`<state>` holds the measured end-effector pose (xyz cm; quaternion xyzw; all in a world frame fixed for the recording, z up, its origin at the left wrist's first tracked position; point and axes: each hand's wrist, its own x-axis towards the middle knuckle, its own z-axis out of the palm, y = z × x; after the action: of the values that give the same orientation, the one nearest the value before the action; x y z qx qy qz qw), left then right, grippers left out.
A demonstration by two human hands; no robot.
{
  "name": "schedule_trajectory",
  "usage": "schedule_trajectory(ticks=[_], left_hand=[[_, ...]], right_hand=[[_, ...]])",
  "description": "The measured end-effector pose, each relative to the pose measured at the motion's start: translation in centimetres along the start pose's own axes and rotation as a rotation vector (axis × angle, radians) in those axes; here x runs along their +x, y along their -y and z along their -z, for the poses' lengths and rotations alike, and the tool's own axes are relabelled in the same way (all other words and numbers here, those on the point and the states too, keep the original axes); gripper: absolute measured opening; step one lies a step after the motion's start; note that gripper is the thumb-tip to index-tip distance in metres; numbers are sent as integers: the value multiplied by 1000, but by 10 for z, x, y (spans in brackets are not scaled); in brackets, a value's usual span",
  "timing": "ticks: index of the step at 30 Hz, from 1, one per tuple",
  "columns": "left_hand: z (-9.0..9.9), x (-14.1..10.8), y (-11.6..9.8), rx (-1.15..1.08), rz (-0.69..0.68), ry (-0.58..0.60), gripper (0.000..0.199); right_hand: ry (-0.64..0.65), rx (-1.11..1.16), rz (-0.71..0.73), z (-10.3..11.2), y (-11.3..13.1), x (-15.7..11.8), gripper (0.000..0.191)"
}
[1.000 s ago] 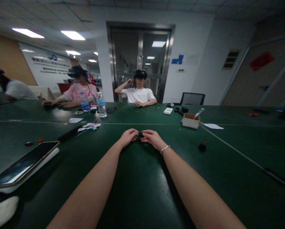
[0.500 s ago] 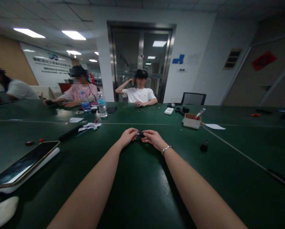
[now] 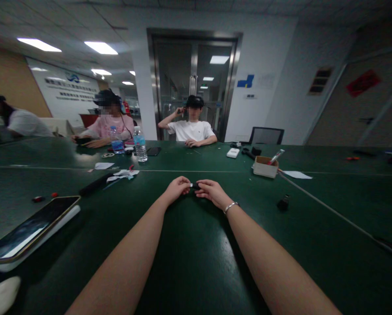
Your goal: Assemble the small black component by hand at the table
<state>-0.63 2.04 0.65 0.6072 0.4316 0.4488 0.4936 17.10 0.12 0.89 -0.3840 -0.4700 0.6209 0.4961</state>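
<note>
Between my two hands, over the middle of the green table [image 3: 189, 245], is a small dark object [image 3: 194, 186] with a silvery part at its left end. My left hand [image 3: 178, 191] pinches the silvery end between thumb and fingertips. The dark right end sits in the closed fingertips of my right hand [image 3: 212, 192], with a silver bracelet [image 3: 231, 207] on that wrist. What exactly the object is, I cannot make out. Both forearms reach forward across the table.
A phone [image 3: 32, 227] lies on a white thing at the left, near crumpled paper [image 3: 123, 175]. Two bottles [image 3: 140, 146] stand farther back. At the right are a small box [image 3: 264, 168] and a dark bottle-like item [image 3: 283, 202]. Several people sit beyond.
More of the silvery part shows between my fingertips, and my right hand has shifted slightly right. The seated person in pink has moved their hands a little.
</note>
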Motion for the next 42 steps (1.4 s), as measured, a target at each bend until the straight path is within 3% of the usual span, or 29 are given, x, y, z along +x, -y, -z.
schedule_trajectory(ticks=[8, 24, 36, 42], left_hand=[[0, 3, 3, -8, -18, -55, 15], [-2, -4, -6, 34, 6, -6, 9], [-3, 1, 4, 107, -14, -22, 18], [-2, -1, 5, 36, -10, 0, 19]], right_hand=[[5, -10, -4, 0, 0, 1, 12], [9, 3, 14, 2, -3, 2, 13], [7, 9, 34, 1, -3, 1, 14], [9, 12, 34, 1, -3, 1, 13]])
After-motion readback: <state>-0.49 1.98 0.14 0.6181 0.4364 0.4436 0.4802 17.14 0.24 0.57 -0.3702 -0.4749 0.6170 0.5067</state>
